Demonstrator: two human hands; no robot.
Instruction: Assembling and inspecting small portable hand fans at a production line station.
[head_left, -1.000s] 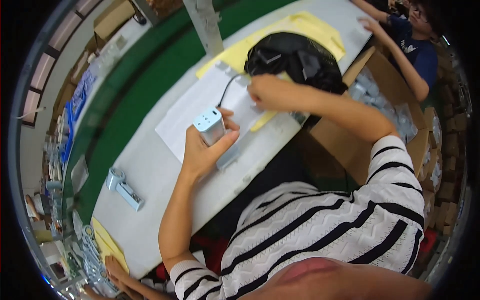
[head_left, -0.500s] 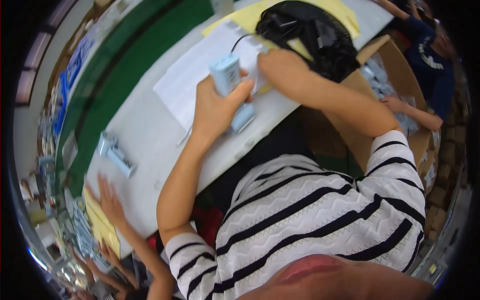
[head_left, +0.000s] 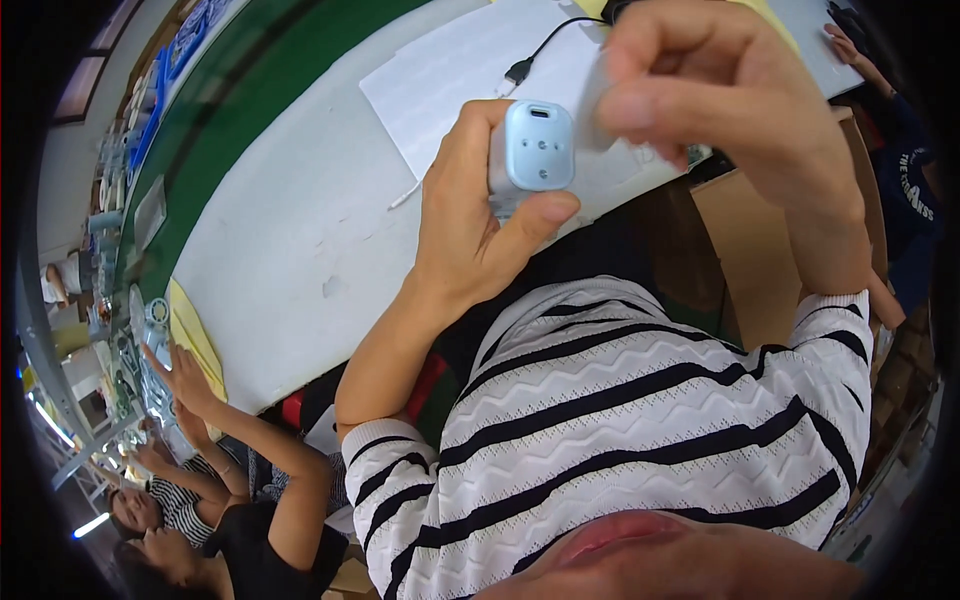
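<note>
My left hand (head_left: 460,215) is wrapped round a light blue handheld device (head_left: 541,165), whose rounded end faces up and shows a charging port and small screws or holes. To its right hovers my right hand (head_left: 735,115), fingers curled and thumb pressed in. A pale, blurred patch shows beside that thumb; I cannot make out what it is. Beyond the device, a black cable's plug (head_left: 518,72) rests on white paper (head_left: 430,95), apart from the port. The rest of the device is hidden by my left hand.
The white table (head_left: 290,240) curves away to the left, with a yellow sheet (head_left: 197,340) at its edge. A thin white cable end (head_left: 404,196) lies by the paper. Co-workers sit at lower left, one hand (head_left: 185,385) raised. A cardboard box (head_left: 735,220) stands at right.
My right hand has left the cable area and come up nearer. The device has turned, showing its port end. A light blue item at the table's left is gone, and a co-worker's hand has drawn back.
</note>
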